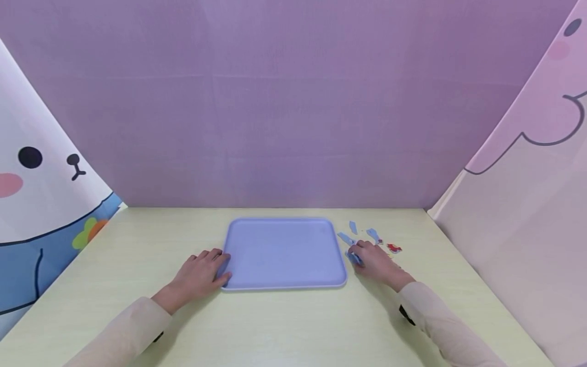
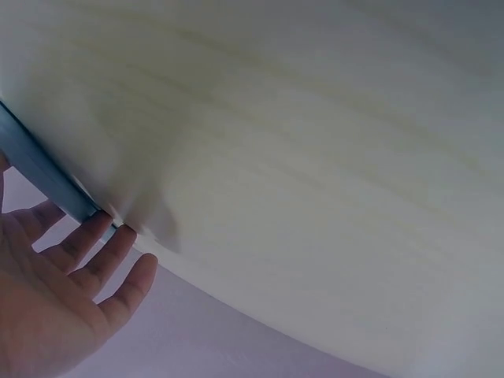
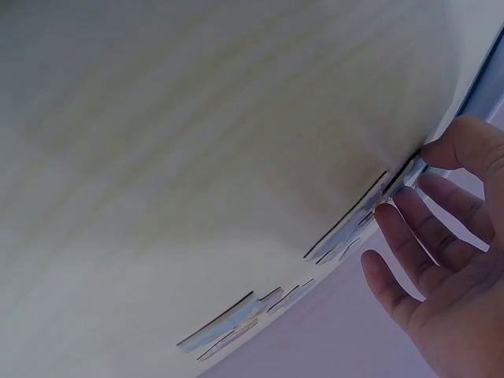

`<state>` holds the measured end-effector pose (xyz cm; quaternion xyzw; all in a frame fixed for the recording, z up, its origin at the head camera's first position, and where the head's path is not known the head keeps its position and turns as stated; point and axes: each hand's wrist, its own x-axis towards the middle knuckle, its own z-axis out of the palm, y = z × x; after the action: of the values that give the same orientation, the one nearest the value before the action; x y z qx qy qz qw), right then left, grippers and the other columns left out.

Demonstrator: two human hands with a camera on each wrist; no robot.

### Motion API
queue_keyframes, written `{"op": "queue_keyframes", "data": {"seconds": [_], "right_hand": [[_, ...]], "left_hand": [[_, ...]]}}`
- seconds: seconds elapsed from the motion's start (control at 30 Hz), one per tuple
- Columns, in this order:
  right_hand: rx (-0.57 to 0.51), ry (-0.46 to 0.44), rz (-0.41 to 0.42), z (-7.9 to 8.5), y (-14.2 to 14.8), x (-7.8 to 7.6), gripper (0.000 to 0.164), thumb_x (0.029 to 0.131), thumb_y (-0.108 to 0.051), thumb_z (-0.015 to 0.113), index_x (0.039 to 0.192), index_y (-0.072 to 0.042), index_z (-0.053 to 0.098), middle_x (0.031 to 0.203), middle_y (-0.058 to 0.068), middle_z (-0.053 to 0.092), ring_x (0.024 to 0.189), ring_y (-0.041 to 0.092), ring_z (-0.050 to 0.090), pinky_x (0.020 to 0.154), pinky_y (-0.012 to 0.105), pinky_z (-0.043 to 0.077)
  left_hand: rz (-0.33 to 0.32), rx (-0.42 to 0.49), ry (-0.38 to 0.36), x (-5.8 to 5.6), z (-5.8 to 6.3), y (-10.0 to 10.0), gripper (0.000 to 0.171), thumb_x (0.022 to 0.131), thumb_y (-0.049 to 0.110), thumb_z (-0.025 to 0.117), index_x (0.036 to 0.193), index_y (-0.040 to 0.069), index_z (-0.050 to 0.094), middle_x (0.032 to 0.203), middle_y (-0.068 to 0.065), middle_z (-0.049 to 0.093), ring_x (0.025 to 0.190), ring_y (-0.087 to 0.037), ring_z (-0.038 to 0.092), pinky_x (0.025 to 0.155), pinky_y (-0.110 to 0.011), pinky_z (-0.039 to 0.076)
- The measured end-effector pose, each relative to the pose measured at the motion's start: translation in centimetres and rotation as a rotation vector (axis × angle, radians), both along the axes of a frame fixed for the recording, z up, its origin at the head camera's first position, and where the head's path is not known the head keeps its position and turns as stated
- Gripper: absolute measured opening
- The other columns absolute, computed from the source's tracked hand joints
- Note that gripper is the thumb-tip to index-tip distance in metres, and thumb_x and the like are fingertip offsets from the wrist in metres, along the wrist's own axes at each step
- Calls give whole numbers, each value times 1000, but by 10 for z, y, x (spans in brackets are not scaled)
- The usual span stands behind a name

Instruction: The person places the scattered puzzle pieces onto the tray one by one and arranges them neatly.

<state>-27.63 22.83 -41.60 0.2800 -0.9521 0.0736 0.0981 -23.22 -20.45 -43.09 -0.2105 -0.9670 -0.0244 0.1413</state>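
Observation:
At the left edge of a shallow blue-lavender tray (image 1: 282, 255), my left hand (image 1: 199, 275) rests with thumb and index finger over the rim. The other fingers of the left hand (image 2: 71, 291) are loosely extended beside the tray's side wall (image 2: 43, 173). My right hand (image 1: 376, 262), just off the tray's right edge, pinches a flat light-blue piece (image 1: 353, 258) between thumb and fingers. In the right wrist view the thumb and index finger of that hand (image 3: 441, 244) meet at the piece, close over the table; the fingers partly cover it.
Several flat, irregular pieces lie right of the tray: blue ones (image 1: 353, 227) (image 1: 346, 238), a blue one with a dark corner (image 1: 373, 235) and a red one (image 1: 394, 247). The pale wood-grain table (image 1: 284, 326) meets a purple cloth wall (image 1: 275, 127) behind; printed cloths hang at both sides.

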Motion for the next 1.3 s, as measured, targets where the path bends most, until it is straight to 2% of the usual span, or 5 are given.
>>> {"op": "queue_keyframes", "data": {"seconds": [0.37,0.57,0.83,1.07,1.3], "right_hand": [[-2,-6,-50,1,1,-5,33,70,-11,75,101,-6,64,93,7,60,81,20,55,72,38,50],[-8,-2,-56,10,-1,-8,33,71,-13,75,101,-5,64,93,7,60,81,20,53,73,41,49],[-39,35,-16,19,-6,-15,33,68,-9,73,99,-7,65,90,4,58,78,19,50,67,33,45],[-11,76,24,17,-18,-24,32,68,-13,74,99,-9,66,90,3,59,78,18,53,64,32,44],[-22,39,79,21,-41,-27,29,68,-8,74,97,-6,66,88,5,59,74,17,51,64,33,45]], "left_hand": [[-5,-19,22,-1,-2,0,45,84,42,57,116,10,59,114,-11,58,101,-31,57,72,-48,47],[-3,-14,23,1,-1,-1,44,84,41,58,116,10,59,114,-11,59,100,-31,57,72,-48,47],[-5,0,27,2,0,0,44,84,40,59,115,9,60,113,-11,59,100,-30,57,71,-48,47],[0,7,16,3,2,1,44,84,40,59,115,9,60,114,-11,58,101,-30,56,72,-48,47],[-5,11,12,3,3,0,43,83,38,61,114,9,60,113,-11,58,100,-30,56,71,-48,48]]}}
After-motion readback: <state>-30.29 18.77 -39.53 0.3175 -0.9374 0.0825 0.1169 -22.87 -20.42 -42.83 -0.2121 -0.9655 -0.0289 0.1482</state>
